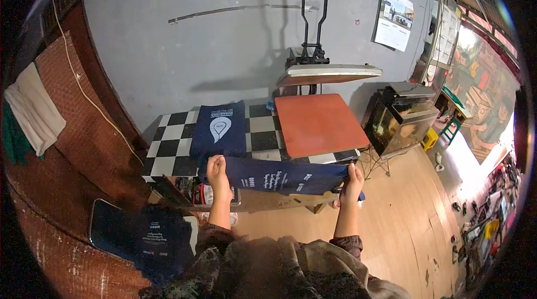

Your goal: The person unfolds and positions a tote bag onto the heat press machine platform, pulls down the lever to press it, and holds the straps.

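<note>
Stretched level between my hands is a navy fabric piece (pixel 263 175) with white printed lettering; whether it is a bag or a flat cloth I cannot tell. My left hand (pixel 218 175) pinches its left end, and my right hand (pixel 352 182) grips the right end. Just beyond it, another navy fabric piece (pixel 221 131) with a white pin-shaped logo lies on the black-and-white checkered table (pixel 263 140). To the right stands a heat press, its upper plate (pixel 335 73) raised above a flat orange-red pad (pixel 319 123).
At lower left, more printed navy fabric (pixel 162 237) lies on a low surface. A glass tank (pixel 400 123) stands right of the press, near a yellow stool (pixel 429 139). Shoes and clutter (pixel 492 215) line the far right floor. A calendar (pixel 394 19) hangs on the wall.
</note>
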A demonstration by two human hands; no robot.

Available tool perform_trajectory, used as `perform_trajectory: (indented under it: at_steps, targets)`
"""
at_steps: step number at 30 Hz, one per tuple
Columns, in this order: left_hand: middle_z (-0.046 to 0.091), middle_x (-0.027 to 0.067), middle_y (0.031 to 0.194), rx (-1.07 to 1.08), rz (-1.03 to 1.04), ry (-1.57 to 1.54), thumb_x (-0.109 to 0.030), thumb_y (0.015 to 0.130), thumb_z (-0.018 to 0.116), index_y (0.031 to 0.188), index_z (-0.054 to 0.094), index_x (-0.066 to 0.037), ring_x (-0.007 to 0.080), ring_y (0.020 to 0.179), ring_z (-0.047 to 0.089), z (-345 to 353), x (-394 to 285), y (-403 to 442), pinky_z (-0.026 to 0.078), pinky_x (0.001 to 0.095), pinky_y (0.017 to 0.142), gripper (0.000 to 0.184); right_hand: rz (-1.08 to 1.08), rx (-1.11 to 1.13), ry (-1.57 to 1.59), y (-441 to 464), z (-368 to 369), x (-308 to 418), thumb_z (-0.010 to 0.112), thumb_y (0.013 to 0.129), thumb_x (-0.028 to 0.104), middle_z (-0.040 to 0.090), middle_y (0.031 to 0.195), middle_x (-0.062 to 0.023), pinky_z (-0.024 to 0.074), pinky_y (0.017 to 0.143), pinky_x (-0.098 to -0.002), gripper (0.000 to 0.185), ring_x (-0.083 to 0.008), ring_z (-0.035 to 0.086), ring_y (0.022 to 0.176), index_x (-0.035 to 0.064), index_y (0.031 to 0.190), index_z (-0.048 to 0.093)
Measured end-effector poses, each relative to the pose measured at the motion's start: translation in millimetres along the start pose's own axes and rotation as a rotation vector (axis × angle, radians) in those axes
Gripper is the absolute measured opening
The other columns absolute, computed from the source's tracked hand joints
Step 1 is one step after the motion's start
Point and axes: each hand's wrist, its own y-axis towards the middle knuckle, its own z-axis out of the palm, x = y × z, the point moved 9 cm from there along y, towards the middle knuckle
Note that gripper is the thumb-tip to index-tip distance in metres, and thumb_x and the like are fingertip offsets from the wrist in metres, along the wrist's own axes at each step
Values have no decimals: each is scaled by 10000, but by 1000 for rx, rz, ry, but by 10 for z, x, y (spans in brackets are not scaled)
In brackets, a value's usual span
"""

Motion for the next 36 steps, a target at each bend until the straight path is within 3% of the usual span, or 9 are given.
perform_trajectory:
  at_steps: [14, 20, 22, 23, 26, 28, 32, 33, 36]
  targets:
    - [572, -5, 1078, -18, 60, 7, -229, 983, 637, 1076, 594, -84, 120, 1059, 516, 37, -138, -37, 367, 279, 982, 177, 48, 34, 2, -12, -20, -80, 651, 965, 170, 647, 798, 8, 459, 662, -243, 148, -87, 578, 703, 52, 876, 663]
    - [546, -9, 1246, 158, 128, 88, -204, 997, 611, 1154, 594, -109, 103, 1155, 479, 311, -200, -98, 337, 284, 1030, 184, -55, 213, -407, -22, 140, -71, 661, 923, 41, 624, 841, 39, 416, 738, -204, 35, -51, 540, 784, 41, 954, 675]
    - [548, 21, 1257, 231, 271, 282, -187, 988, 613, 1101, 603, -82, 168, 1182, 489, 436, -111, -151, 347, 327, 1045, 155, 8, 251, -436, -82, 228, -182, 673, 918, 57, 621, 823, 34, 411, 727, -207, 35, -48, 532, 777, 36, 945, 680]
    - [555, 71, 1260, 263, 487, 493, -170, 970, 622, 1043, 615, -74, 227, 1186, 506, 593, -288, -310, 367, 365, 1037, 121, -17, 259, -511, -103, 277, -219, 685, 914, 76, 632, 821, 20, 422, 737, -222, 53, -60, 545, 789, 24, 924, 682]
    - [574, 106, 1211, 332, 592, 553, -183, 910, 687, 932, 648, -62, 317, 1210, 495, 855, -292, -567, 355, 438, 1054, 129, -15, 388, -479, -194, 501, -395, 699, 888, 74, 657, 850, -14, 445, 798, -252, 84, -94, 575, 828, 11, 942, 685]
    - [575, 100, 1216, 391, 656, 586, -184, 899, 694, 940, 654, -70, 324, 1211, 489, 981, -277, -692, 345, 450, 1055, 127, -35, 486, -559, -291, 632, -483, 655, 928, 49, 649, 899, 19, 436, 761, -207, 61, -59, 558, 840, 34, 984, 673]
    - [590, 92, 1178, 501, 654, 570, -156, 855, 717, 908, 663, -106, 352, 1218, 499, 1189, -322, -871, 335, 499, 1084, 91, 67, 647, -621, -683, 1117, -302, 717, 861, 58, 653, 1051, -26, 463, 885, -278, 289, -129, 571, 1019, 43, 1145, 669]
    - [590, 92, 1178, 501, 653, 571, -156, 855, 717, 908, 663, -106, 352, 1218, 499, 1203, -299, -883, 335, 499, 1084, 91, -15, 724, -671, -718, 1175, -340, 735, 852, 85, 651, 1127, -71, 448, 970, -347, 349, -173, 573, 1092, 51, 1190, 657]
    - [582, 96, 1209, 588, 644, 526, -142, 854, 720, 902, 662, -103, 347, 1252, 485, 1249, -223, -935, 335, 480, 1098, 85, -139, 892, -756, -937, 1439, -282, 711, 874, 54, 656, 1201, -111, 480, 903, -323, 412, -166, 614, 1005, 81, 1276, 624]
